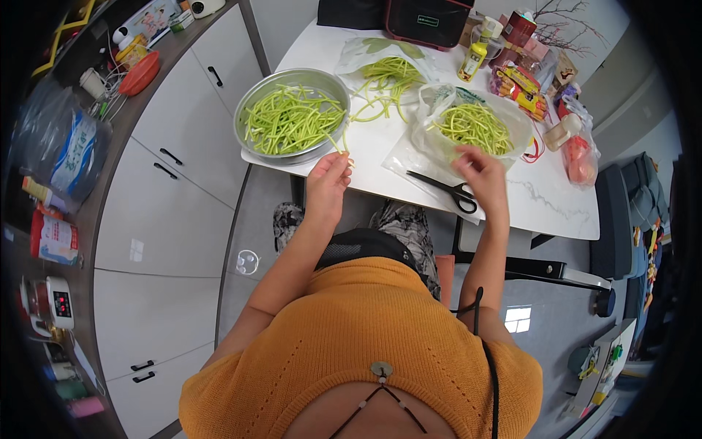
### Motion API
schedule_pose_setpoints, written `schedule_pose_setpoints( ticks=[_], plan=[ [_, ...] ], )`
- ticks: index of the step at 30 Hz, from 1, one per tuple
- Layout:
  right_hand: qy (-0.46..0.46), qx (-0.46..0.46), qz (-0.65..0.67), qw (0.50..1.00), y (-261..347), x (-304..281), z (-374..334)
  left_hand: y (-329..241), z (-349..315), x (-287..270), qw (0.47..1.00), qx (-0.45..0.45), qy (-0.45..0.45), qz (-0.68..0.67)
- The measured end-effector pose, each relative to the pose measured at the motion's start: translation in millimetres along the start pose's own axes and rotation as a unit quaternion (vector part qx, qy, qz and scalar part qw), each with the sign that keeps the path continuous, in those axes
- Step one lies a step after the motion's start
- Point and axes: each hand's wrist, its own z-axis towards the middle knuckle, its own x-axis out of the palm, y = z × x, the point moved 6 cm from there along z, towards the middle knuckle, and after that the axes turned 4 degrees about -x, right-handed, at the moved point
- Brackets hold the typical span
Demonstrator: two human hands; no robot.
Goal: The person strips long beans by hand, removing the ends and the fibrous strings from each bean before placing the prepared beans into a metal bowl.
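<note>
At eleven o'clock from the wearer, a metal bowl (pixel 324 80) holds green stems (pixel 291 118); at its five o'clock, the left hand (pixel 328 180) pinches one slender stem (pixel 345 140), probably light, easily snapped, best held near an end. At one o'clock, the right hand (pixel 483 175) is beside a plastic bag (pixel 521 130); its grip cannot be told.

From my end, I see a bare lane of white tabletop (pixel 371 157) between the metal basin (pixel 294 158) and the filled plastic bag (pixel 522 130); green stems (pixel 393 76) obstruct its far end, while black scissors (pixel 461 196) lie across the front approach to the bag
</note>
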Motion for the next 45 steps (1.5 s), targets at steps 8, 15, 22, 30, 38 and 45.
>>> schedule_pose_setpoints(
  ticks=[8, 15, 22, 30, 38, 45],
  plan=[
    [-0.173, -0.131, -0.071, 0.974, 15, -15, 12, 8, -9, 18, 0.991, 0.003, 0.069, 0.115],
    [0.012, -0.12, 0.039, 0.992, 29, 56, -12, 7, -28, 38, 0.923, 0.14, 0.089, 0.347],
    [0.059, -0.096, 0.061, 0.992, 40, 77, -23, 2, -43, 56, 0.825, 0.263, 0.108, 0.488],
    [0.072, -0.078, -0.045, 0.993, 43, 75, -27, -22, -43, 63, 0.824, 0.289, 0.065, 0.483],
    [0.12, -0.093, -0.064, 0.986, 43, 84, -29, -29, -53, 73, 0.718, 0.419, 0.107, 0.545],
    [0.15, -0.104, -0.018, 0.983, 41, 86, -30, -39, -48, 65, 0.768, 0.408, 0.078, 0.487]
  ],
)
